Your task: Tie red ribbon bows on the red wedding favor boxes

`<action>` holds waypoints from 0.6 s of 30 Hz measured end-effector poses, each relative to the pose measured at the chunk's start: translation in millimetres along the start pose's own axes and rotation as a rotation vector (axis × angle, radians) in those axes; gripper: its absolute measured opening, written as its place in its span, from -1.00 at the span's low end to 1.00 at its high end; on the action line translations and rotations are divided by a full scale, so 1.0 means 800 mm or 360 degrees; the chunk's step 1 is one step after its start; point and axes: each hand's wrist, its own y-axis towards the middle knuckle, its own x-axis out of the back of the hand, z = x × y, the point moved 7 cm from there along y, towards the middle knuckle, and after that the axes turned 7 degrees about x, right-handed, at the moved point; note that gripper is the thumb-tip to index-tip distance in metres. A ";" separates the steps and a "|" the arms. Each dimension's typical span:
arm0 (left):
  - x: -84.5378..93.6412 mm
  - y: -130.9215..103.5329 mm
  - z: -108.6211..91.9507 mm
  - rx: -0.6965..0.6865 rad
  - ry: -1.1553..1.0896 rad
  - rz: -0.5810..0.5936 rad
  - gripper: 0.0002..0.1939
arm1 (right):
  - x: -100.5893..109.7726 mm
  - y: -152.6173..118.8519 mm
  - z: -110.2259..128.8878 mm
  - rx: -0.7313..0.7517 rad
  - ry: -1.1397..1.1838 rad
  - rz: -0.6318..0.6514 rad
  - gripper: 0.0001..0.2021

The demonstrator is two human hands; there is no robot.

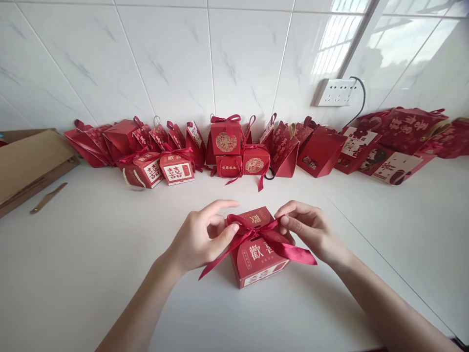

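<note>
A red gift box (pixel 262 259) with white Chinese characters and a white printed side sits on the white tabletop. Across its top a dark red satin ribbon (pixel 293 252) is tied in a bow, tails hanging to both sides. My right hand (pixel 311 227) pinches the right loop of the bow between thumb and forefinger. On the other side, my left hand (pixel 203 234) is open, forefinger stretched out above the box. Its thumb touches the ribbon by the left loop, while the other fingers are curled and partly hidden.
Along the tiled wall stand several red gift boxes (pixel 178 171), some stacked, many with ribbons. At left lie a cardboard box (pixel 32 164) and a thin gold-brown knife-like tool (pixel 49 198). A socket strip (pixel 335 93) with a black cable (pixel 362 98) is on the wall.
</note>
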 end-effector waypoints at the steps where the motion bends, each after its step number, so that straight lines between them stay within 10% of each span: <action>1: -0.001 0.001 0.001 0.0032 0.0004 0.0028 -0.75 | 0.001 -0.001 -0.001 -0.0001 0.0015 0.0006 -0.80; 13: -0.001 0.000 -0.013 -0.0091 -0.0100 0.0026 -0.88 | -0.001 0.002 -0.001 -0.0090 -0.0075 -0.0068 -0.63; 18: -0.001 0.004 -0.001 0.0172 -0.0184 0.0011 -0.74 | -0.005 0.002 -0.001 -0.0105 -0.0074 -0.0054 -0.63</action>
